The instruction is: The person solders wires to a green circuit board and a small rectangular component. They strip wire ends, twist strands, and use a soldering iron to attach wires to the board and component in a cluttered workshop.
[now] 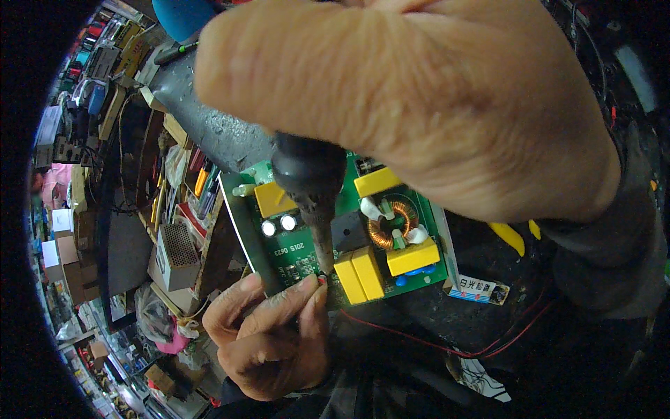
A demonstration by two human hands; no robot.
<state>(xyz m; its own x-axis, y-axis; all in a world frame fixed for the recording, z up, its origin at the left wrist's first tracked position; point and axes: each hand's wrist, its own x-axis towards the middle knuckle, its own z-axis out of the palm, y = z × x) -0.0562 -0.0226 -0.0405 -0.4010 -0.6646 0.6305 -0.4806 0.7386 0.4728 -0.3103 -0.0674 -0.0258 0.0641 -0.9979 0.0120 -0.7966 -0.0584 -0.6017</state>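
Observation:
My right hand (398,98) fills the top of the view, closed around the dark grip of what looks like a soldering iron (310,174). The iron points downward, its tapered metal end meeting the near part of a green circuit board (293,244). My left hand (272,335) is at the board's near left edge, thumb and fingertips pinched close to the iron's tip. A small red end shows at those fingertips, seemingly of the thin red wire (412,340) that trails off to the right. Yellow block capacitors (359,274) and a copper-wound ring coil (393,225) stand on the board.
A small labelled box (479,290) and yellow-handled tool parts (508,237) lie right of the board. On the left are a perforated pale box (176,257), pens (202,180) and crowded shelves (70,265). A blue rounded object (183,19) shows at the top.

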